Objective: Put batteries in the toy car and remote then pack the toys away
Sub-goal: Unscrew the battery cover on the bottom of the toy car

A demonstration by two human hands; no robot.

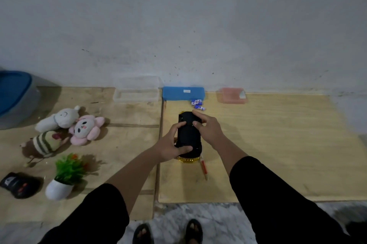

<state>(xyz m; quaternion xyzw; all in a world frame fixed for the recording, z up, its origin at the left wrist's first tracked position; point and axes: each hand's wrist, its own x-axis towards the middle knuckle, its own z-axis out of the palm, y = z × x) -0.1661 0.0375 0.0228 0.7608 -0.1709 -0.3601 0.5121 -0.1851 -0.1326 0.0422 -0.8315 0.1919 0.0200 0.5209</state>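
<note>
Car (188, 134) belly-up, gripped by left hand (172, 145) — right hand (206, 127) fingers pinching its edge.
Could roll (batteries (197, 104) loose nearby) — cover may slip.

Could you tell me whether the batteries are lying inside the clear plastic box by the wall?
No, the batteries lie on the wooden board just in front of the blue box, to the right of the clear box.
</note>
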